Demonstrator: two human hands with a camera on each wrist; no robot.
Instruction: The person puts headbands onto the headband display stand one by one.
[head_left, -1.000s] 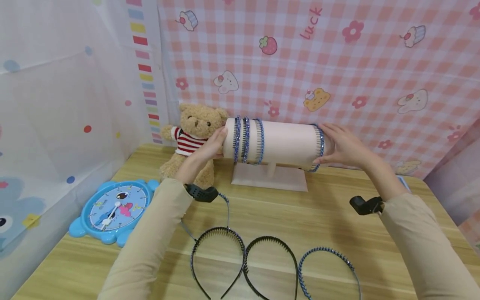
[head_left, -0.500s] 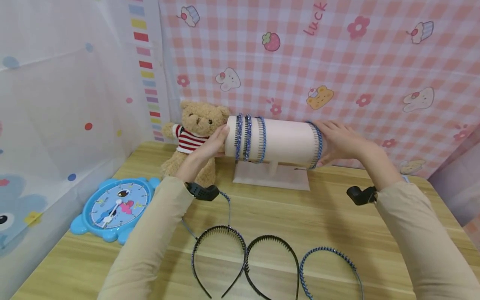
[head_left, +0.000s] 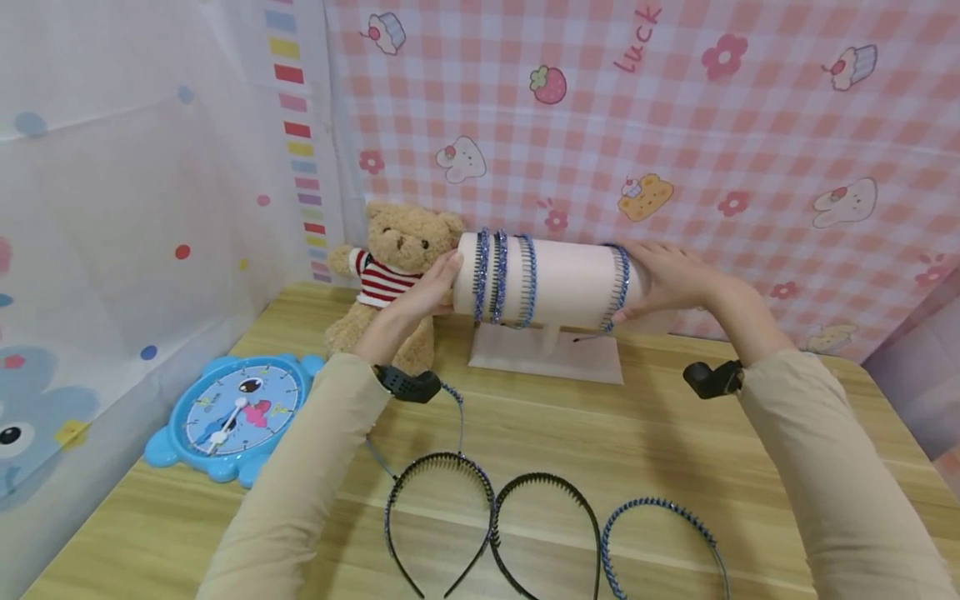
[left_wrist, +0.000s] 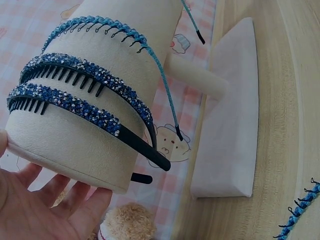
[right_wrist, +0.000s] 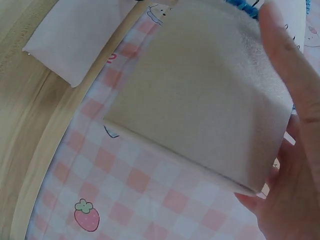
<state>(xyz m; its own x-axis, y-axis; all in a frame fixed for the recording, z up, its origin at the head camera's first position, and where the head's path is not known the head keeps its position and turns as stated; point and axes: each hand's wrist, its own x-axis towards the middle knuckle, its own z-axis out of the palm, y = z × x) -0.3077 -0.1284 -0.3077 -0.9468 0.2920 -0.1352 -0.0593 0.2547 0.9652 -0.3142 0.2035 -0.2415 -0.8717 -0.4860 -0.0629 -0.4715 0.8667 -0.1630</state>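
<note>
A pale pink headband stand (head_left: 572, 279) has a horizontal roll on a short post and flat base. My left hand (head_left: 422, 298) grips the roll's left end, thumb and fingers spread around the rim in the left wrist view. Toward the right end, a blue toothed headband (head_left: 621, 279) circles the roll; my right hand (head_left: 678, 282) holds it, thumb in front and fingers behind. Two dark headbands with blue glitter (left_wrist: 75, 67) and a braided light-blue headband (left_wrist: 100, 22) sit near the left end. In the right wrist view, the thumb reaches the blue headband's edge.
Several headbands lie on the wooden table, among them a black one (head_left: 547, 479) and a blue one (head_left: 652, 502). A teddy bear (head_left: 401, 250) sits behind my left hand. A blue toy clock (head_left: 240, 412) lies at the left. A checked pink cloth (head_left: 675, 108) hangs behind.
My right hand has moved left along the roll, and the blue headband has slid left with it, baring more of the right end. The left hand keeps its place at the left end.
</note>
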